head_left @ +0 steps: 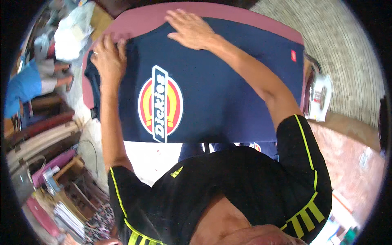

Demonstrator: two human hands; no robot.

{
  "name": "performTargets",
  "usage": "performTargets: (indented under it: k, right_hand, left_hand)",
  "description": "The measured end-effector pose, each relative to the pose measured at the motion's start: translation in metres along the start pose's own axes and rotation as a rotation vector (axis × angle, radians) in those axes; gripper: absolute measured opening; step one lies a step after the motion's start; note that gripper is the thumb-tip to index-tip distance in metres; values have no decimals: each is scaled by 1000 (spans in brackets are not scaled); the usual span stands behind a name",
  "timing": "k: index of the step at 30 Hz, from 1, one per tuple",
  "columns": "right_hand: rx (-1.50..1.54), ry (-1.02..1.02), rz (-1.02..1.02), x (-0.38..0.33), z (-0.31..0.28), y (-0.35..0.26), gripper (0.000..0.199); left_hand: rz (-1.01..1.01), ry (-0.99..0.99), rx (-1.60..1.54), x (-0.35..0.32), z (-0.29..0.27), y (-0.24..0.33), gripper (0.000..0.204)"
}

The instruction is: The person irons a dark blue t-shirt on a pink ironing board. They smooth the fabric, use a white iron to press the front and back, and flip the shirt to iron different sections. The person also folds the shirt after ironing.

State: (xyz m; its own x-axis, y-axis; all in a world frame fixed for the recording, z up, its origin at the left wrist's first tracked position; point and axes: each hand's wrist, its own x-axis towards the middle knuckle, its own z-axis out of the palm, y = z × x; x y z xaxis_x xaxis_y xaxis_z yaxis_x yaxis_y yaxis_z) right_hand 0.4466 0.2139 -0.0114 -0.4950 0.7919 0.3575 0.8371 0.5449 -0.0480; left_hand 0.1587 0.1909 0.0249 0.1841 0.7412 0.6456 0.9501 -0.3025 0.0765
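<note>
A dark navy garment [228, 81], which looks like a T-shirt, lies spread over a maroon padded board [245, 18]. Printed on it is a round red, yellow and white emblem with a white-edged bar across. My right hand [190, 30] rests flat on the cloth's far edge, fingers stretched out and partly over the maroon cover. At the far left corner of the garment, my left hand [109, 57] presses down with its fingers spread; a ring shows on one finger. Neither hand grips anything that I can see. Some bunched cloth hangs at the board's left edge.
An iron [320, 96], mostly white, stands by the board's right end. Beyond it is a ribbed beige surface [326, 45]. A white plastic bag [73, 34] lies at the far left, near a person in blue [30, 83]. Stacked boards and boxes [45, 141] fill the left side.
</note>
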Motion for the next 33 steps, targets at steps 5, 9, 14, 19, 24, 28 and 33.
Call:
performTargets:
  k: [5,9,14,19,24,28,33]
  right_hand:
    - [90,-10,24,-69,-51,-14,64]
    - [9,-96,65,-181,-97,25,67]
    - [-173,90,356,-286,-133,133,67]
    - [-257,75,573,-322,-137,99,65]
    - [-130,6,597,-411,-187,16,61]
    - [-223,271,659,-453,-255,50,49]
    - [231,306,1149,-466,-261,139,35]
  left_hand:
    - [123,-364,-13,-37,7,100,66]
    - [51,-451,57,-34,16,101,67]
    - [270,-295,-74,-25,24,216,73]
    - [563,-366,-276,-44,41,374,71]
    - [711,-326,-467,-74,38,463,66]
    - [858,-493,-560,-106,-13,485,71]
    - [1169,-668,-760,-152,-55,477,70]
